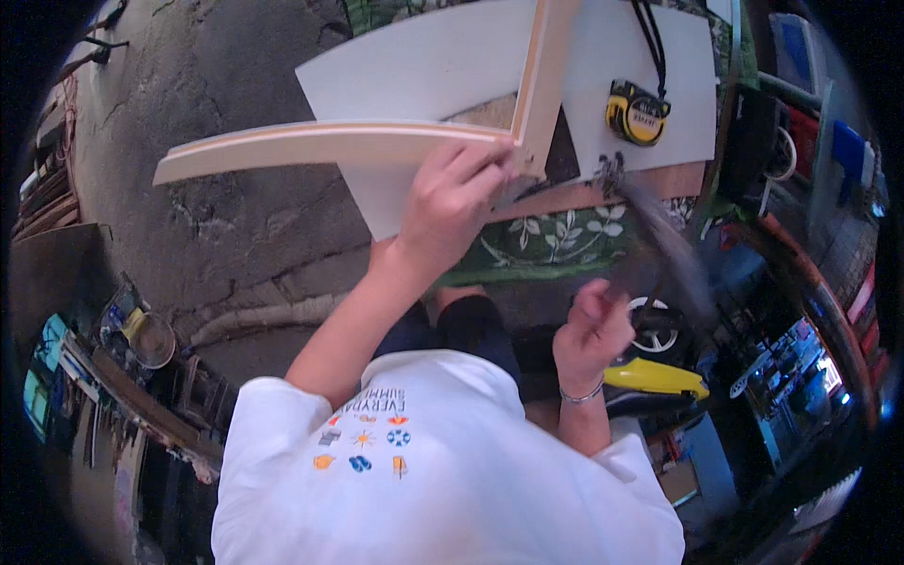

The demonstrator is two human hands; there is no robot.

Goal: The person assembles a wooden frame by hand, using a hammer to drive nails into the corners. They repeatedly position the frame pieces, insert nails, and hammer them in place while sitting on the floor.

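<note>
Two pale wooden moulding strips meet in a corner: one strip [311,137] runs off to the left, the other [546,71] toward the far edge. My left hand [457,188] is closed, its fingertips pinched at that corner. Whatever is between them is too small to make out. My right hand [593,330], lower and to the right, grips a dark tool blurred by motion, which looks like a hammer [670,245]. Its head is raised to the right of the corner. A small cluster of dark nail-like bits [612,172] lies on the board near it.
White boards [405,66] lie under the strips over a green leaf-patterned cloth [556,240]. A yellow and black tape measure [637,113] with a black strap rests at the right. Concrete floor [207,85] spreads left. A yellow object [654,377] sits beside my right forearm.
</note>
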